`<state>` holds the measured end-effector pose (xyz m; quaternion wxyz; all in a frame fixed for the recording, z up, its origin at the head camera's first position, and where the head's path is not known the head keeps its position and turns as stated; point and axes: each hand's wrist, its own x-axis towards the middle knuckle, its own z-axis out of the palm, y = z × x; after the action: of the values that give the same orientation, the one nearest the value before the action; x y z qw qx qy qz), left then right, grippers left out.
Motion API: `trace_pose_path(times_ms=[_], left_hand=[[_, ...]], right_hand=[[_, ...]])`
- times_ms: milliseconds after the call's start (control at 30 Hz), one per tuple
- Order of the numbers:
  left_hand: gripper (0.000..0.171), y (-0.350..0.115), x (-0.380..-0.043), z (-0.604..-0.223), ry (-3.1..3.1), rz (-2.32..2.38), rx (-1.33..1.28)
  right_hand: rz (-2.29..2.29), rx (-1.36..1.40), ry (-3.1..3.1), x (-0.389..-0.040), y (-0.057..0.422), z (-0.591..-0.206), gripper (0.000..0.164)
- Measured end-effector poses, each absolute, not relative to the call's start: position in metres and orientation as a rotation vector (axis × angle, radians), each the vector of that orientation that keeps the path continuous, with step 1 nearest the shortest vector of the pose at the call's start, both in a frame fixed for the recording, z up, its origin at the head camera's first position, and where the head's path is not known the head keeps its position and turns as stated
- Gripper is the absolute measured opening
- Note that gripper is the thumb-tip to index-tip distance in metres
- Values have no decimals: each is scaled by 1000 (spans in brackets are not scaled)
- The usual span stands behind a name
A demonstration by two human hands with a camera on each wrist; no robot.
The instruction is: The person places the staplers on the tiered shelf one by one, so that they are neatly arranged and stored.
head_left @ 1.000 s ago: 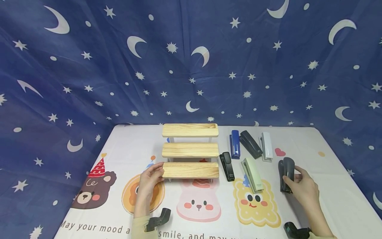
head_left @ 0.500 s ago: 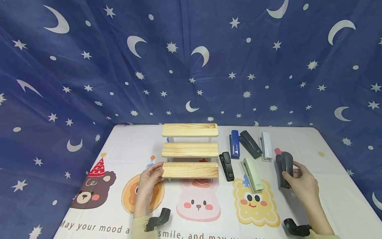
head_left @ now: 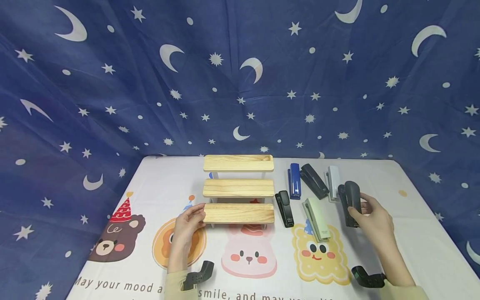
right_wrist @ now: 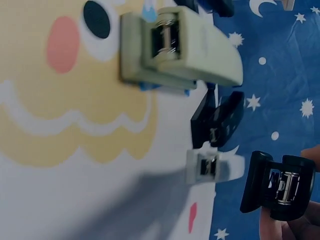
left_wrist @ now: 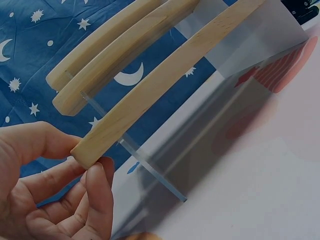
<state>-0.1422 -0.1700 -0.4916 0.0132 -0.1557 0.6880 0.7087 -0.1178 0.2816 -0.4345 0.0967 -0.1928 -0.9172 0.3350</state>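
My left hand (head_left: 186,223) pinches the left end of the lowest board of a three-step wooden display stand (head_left: 238,213). In the left wrist view, thumb and fingers grip the board's end (left_wrist: 89,152), and clear supports show beneath. My right hand (head_left: 376,221) holds a dark grey stapler (head_left: 353,200) by its side, between thumb and fingers. From the right wrist, this stapler (right_wrist: 287,187) appears end-on and off the table, with part of the hand outside the picture. Close to its left are a white stapler (head_left: 334,181) and a pale green stapler (head_left: 317,221).
More staplers lie right of the stand: a blue one (head_left: 295,180), a dark grey one (head_left: 314,180) and a small black one (head_left: 285,208). A white cartoon-printed cloth (head_left: 127,279) covers the table. Behind it hangs a blue star-and-moon curtain (head_left: 225,104).
My right hand has moved left and away from me with the dark grey stapler, which is now near the white one. The left hand and stand have stayed put.
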Motion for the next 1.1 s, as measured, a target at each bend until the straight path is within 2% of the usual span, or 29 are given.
trace_pose_path(times_ms=[1100], left_hand=[[40, -170, -142, -489, 2124, 2202, -493]], right_hand=[[1090, -215, -2674, -155, 228, -384, 54]])
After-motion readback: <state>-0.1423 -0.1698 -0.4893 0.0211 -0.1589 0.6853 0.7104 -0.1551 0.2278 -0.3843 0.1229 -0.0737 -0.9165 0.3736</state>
